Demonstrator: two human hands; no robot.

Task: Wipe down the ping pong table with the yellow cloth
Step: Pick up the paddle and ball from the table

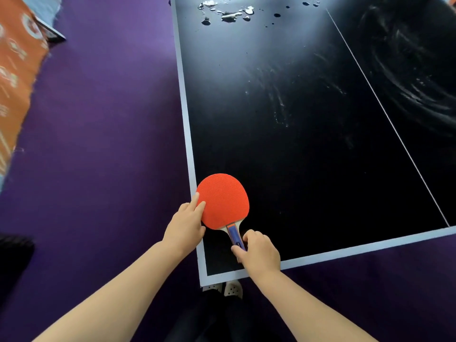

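Head view: at the far left an orange patterned cloth [14, 77] hangs or lies along the edge of the picture, and below it a dark shape [12, 255] that I cannot make out. Purple floor [98, 144] fills the space between these and the ping pong table [308, 183], which takes up the middle and right, its near left corner right in front of me. Its top is black with a pale border [185, 114]. Up at the far end sit pale puddles and drops [229, 13]. Faint dried streaks [278, 102] run down the middle, a thin white centre line [385, 114] slants across, and to the right of that line are broad swirled smears [409, 77].

A red paddle [223, 201] lies at the near left corner, its head slightly over the table's left border, its blue and orange handle [235, 236] pointing back at me. My left hand [183, 228] is at the border with its fingers nearly straight, the tips resting on the left rim of the red face; I cannot tell where the thumb is. My right hand [259, 253] is curled around the handle's end, thumb and fingers pinching it. Below the corner, between my forearms, show the toes of my pale shoes [232, 288].
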